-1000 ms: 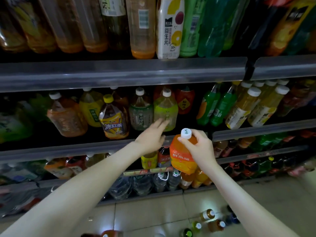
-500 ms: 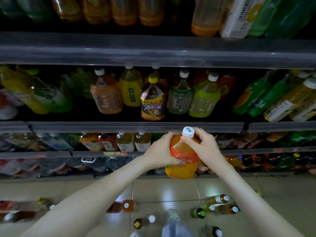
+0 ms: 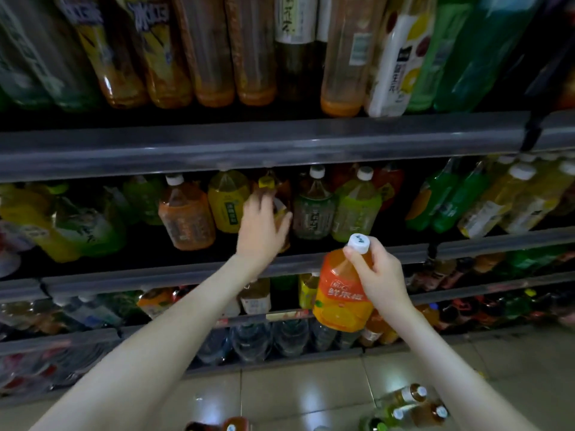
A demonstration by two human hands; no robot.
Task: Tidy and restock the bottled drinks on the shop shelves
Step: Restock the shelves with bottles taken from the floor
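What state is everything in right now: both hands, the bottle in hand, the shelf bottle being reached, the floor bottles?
right hand: grips the orange juice bottle by its neck.
orange juice bottle: roughly upright, off the shelf, white cap on.
left hand: blurred, appears to grip the yellow-capped bottle.
yellow-capped bottle: standing on the middle shelf, capped.
floor bottles: lying on their sides, capped.
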